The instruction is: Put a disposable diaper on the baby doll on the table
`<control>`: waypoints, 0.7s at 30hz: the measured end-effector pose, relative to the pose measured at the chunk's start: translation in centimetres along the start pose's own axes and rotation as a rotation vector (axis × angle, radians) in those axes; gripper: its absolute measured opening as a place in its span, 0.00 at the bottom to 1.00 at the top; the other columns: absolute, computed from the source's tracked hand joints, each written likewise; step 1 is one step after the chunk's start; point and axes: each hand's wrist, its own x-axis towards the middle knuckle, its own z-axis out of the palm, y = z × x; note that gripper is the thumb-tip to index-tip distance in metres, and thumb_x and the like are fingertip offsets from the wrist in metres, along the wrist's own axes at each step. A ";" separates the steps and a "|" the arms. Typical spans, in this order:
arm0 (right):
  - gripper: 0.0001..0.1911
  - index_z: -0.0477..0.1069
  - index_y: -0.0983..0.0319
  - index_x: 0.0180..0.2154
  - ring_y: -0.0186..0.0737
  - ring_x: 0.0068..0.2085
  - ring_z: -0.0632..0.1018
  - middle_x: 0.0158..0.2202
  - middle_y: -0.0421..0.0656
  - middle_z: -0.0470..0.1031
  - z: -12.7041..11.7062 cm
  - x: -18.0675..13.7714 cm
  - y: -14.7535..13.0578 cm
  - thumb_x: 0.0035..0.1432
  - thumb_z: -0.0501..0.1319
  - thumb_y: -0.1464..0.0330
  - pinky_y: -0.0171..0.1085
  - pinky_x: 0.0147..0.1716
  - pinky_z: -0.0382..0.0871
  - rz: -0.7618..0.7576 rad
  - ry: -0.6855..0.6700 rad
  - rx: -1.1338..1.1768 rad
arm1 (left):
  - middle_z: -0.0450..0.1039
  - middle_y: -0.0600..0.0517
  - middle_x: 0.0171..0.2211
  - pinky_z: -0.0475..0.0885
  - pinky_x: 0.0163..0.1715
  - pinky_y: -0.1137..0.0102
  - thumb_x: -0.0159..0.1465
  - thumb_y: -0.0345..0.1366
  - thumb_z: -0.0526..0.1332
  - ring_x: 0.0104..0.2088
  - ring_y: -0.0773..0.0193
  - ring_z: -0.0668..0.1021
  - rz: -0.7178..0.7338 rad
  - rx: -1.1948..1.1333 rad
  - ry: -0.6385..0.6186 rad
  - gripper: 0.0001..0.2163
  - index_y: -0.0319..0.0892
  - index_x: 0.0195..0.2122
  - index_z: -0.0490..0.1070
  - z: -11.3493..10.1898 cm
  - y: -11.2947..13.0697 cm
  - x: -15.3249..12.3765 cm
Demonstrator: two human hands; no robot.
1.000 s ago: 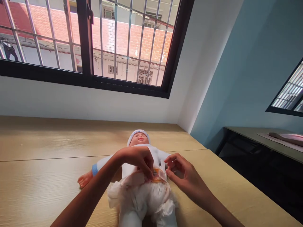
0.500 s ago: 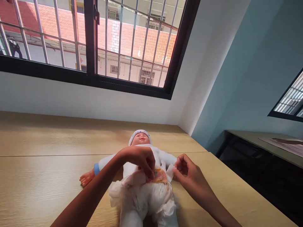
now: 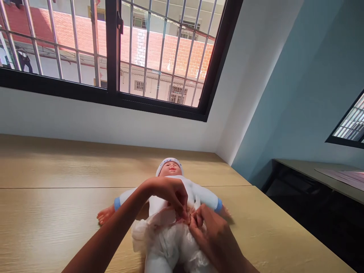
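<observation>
A baby doll (image 3: 167,189) in a white suit with blue cuffs and a white cap lies on its back on the wooden table. Round its hips is a white diaper (image 3: 170,239) with ruffled edges and a coloured front band. My left hand (image 3: 173,193) comes across the doll's belly, fingers pinched on the diaper's front waist. Close beside it, my right hand (image 3: 210,227) is closed at the right part of the waistband, on the diaper's tab as far as I can see. Both sets of fingertips nearly meet and cover most of the coloured band.
The pale wooden table (image 3: 57,220) reaches back to a white wall under a barred window (image 3: 162,53). At the right stands a dark-sided desk (image 3: 307,182) with a pinkish sheet (image 3: 344,177) on top, apart from the table.
My right hand has moved left and inward from beside the doll's arm to the diaper's front, carrying the white tab. The doll's right-side cuff is now uncovered. My left hand stays in place.
</observation>
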 end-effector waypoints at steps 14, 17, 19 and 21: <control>0.12 0.70 0.60 0.37 0.41 0.39 0.79 0.36 0.42 0.78 -3.6 0.9 1.8 0.63 0.63 0.59 0.37 0.38 0.74 0.211 -0.208 0.287 | 0.76 0.54 0.32 0.78 0.37 0.65 0.65 0.36 0.67 0.33 0.63 0.79 -0.079 0.045 0.105 0.07 0.37 0.38 0.76 -1.3 1.4 -3.8; 0.14 0.73 0.60 0.41 0.44 0.44 0.80 0.41 0.45 0.79 -2.3 0.4 2.1 0.62 0.63 0.57 0.41 0.45 0.75 0.232 -0.240 0.333 | 0.78 0.53 0.36 0.77 0.43 0.61 0.64 0.35 0.68 0.39 0.59 0.80 -0.097 0.048 0.108 0.07 0.38 0.39 0.77 -1.7 1.8 -4.4; 0.15 0.73 0.60 0.45 0.45 0.48 0.79 0.47 0.46 0.78 -1.7 0.1 1.7 0.64 0.61 0.57 0.42 0.50 0.73 0.217 -0.258 0.370 | 0.80 0.52 0.38 0.76 0.47 0.59 0.62 0.35 0.69 0.41 0.57 0.81 -0.093 0.040 0.097 0.06 0.38 0.37 0.77 -1.7 2.1 -4.5; 0.14 0.74 0.59 0.45 0.44 0.49 0.77 0.50 0.45 0.76 -1.6 0.0 1.3 0.65 0.61 0.57 0.41 0.51 0.71 0.192 -0.269 0.394 | 0.80 0.51 0.37 0.75 0.47 0.59 0.61 0.35 0.70 0.41 0.58 0.81 -0.097 0.038 0.087 0.06 0.38 0.35 0.77 -1.7 2.3 -4.4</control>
